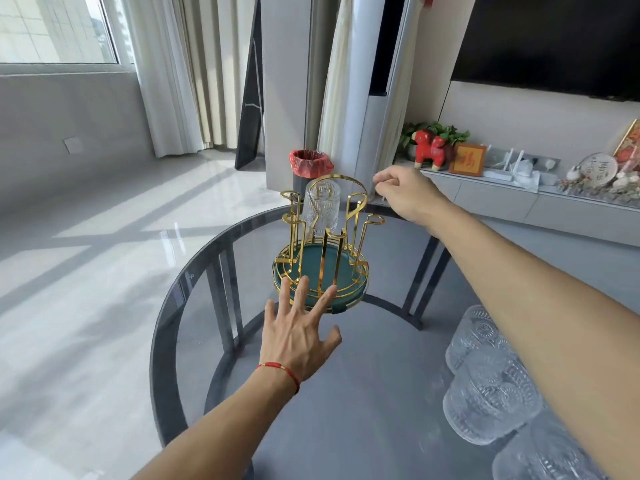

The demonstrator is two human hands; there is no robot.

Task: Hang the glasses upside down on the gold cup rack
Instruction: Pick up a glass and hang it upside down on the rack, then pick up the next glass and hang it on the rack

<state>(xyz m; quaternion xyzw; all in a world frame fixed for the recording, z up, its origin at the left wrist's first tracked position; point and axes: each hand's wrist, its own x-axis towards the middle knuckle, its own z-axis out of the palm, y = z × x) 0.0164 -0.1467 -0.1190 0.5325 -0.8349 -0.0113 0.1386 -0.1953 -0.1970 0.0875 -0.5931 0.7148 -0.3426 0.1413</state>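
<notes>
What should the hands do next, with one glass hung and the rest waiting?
Probably bring the right hand, empty near the gold cup rack, back to the nearest glass on the table. Only one hung glass is on a peg; the left hand rests open at the rack's base.

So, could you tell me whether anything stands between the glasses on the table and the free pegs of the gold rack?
Nothing visible does. The glasses sit at the near right; the glass table between them and the gold rack is bare, though the right forearm crosses above it.
</notes>
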